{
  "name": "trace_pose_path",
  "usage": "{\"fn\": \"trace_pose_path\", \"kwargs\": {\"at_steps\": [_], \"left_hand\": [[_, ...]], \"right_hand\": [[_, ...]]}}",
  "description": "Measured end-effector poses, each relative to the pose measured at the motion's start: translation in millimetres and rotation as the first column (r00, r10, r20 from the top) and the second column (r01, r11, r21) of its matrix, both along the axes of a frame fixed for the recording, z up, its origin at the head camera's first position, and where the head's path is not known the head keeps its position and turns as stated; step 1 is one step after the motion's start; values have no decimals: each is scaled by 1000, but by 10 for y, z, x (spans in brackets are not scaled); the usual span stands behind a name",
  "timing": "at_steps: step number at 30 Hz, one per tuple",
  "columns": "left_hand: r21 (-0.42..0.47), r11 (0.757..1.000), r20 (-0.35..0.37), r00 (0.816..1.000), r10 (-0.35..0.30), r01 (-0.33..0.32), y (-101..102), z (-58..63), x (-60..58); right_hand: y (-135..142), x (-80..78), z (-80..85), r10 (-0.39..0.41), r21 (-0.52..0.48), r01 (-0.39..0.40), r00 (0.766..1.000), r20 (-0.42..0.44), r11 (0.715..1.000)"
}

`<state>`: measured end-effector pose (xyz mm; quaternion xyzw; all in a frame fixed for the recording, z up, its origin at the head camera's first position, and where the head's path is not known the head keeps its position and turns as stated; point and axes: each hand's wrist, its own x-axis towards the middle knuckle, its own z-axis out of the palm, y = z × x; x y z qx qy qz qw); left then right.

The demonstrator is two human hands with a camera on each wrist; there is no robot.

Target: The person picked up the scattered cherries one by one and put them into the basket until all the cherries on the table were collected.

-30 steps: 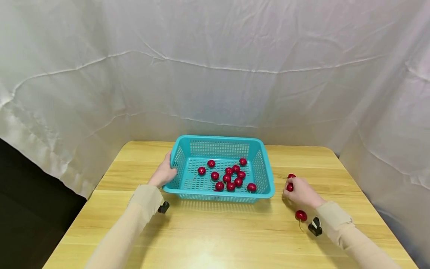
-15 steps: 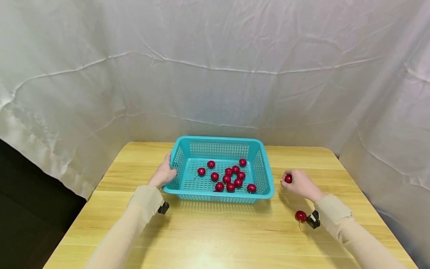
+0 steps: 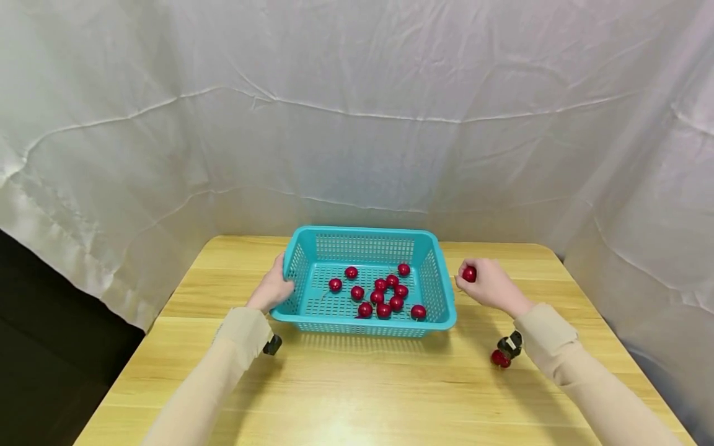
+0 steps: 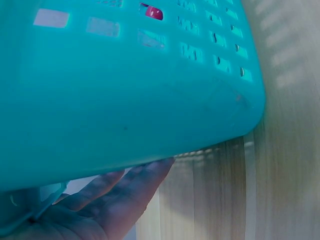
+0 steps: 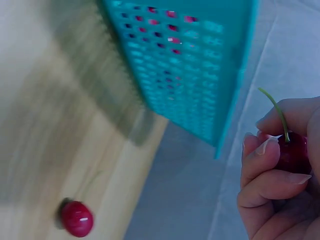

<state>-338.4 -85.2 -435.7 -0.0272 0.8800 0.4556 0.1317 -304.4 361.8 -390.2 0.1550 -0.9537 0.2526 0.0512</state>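
Observation:
A turquoise plastic basket [image 3: 365,324] with perforated walls stands on the table, with several red cherries [image 3: 383,310] spread over its floor. My left hand [image 3: 271,286] grips the basket's left side, thumb over the rim and fingers outside against the wall. Right of the basket and above the table, my right hand [image 3: 491,286] pinches a cherry [image 3: 469,274]; its green stem sticks up in the right wrist view. Another cherry [image 3: 500,358] lies below the right wrist, partly covered by the wrist camera. In the right wrist view a cherry [image 5: 77,218] lies on the wood.
The light wooden table [image 3: 346,396] has its far edge just behind the basket. Pale grey curtains [image 3: 357,155] hang behind and at both sides. A dark area [image 3: 56,347] lies beyond the table at the left.
My right hand has lifted the cherry off the table and moved it up and left toward the basket's right rim. The left hand and basket have stayed in place.

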Motion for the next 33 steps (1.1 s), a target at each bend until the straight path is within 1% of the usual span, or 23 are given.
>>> {"fn": "trace_pose_path", "kwargs": {"at_steps": [4, 8, 18, 25, 30, 33], "left_hand": [[-10, 1000, -4, 1000, 1, -1, 14, 12, 6], [-5, 1000, -4, 1000, 1, -1, 16, 19, 7], [0, 1000, -9, 1000, 6, -6, 9, 13, 2], [-2, 1000, -10, 1000, 11, -11, 16, 20, 11], [-6, 1000, -13, 1000, 7, -7, 17, 3, 13], [-4, 1000, -17, 1000, 6, -6, 13, -5, 13]], "right_hand": [[-109, -53, 116, 1, 18, 0, 1000, -29, 1000], [-230, -95, 217, 20, 39, -18, 998, -64, 999], [-516, -228, 399, 78, 69, -76, 996, -37, 995], [-694, -310, 425, 141, 132, -137, 990, -24, 982], [-766, -363, 405, 143, 188, -146, 989, 28, 971], [-784, -396, 385, 134, 230, -148, 988, 76, 962]]}}
